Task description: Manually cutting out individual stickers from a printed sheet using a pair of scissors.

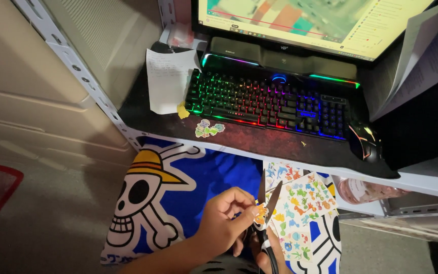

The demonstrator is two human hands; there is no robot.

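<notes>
Far left: pale floor, a dark red mat edge, a white perforated shelf post (77, 68).

Left of centre: a blue cloth with skull-and-straw-hat print (178, 187) lies below the table edge. My left hand (224, 223) sits over it, fingers (242, 200) pinched on a small orange sticker cut-out (261, 213). The cut-out sits low in the view, centre, right at the crossing of the blades.

Centre: scissors (265, 203), long axis near vertical in the view, tips pointing away from me toward the table. Blades are parted in a narrow V, the orange cut-out between them. The black handle (268, 253) runs down to the bottom edge. My right hand (272, 259) is mostly cut off by the view; it wraps the handle, grasping the scissors.

Just right of the blades: a sticker sheet (305, 213) with many small coloured figures, tilted, touching the scissors' right side.

On the table (259, 139), left to right: a white paper note (168, 81), a few loose cut stickers (208, 128), a backlit keyboard (269, 99), a lit mouse (365, 142). Monitor (310, 20) above, loose pages (422, 56) at far right.
</notes>
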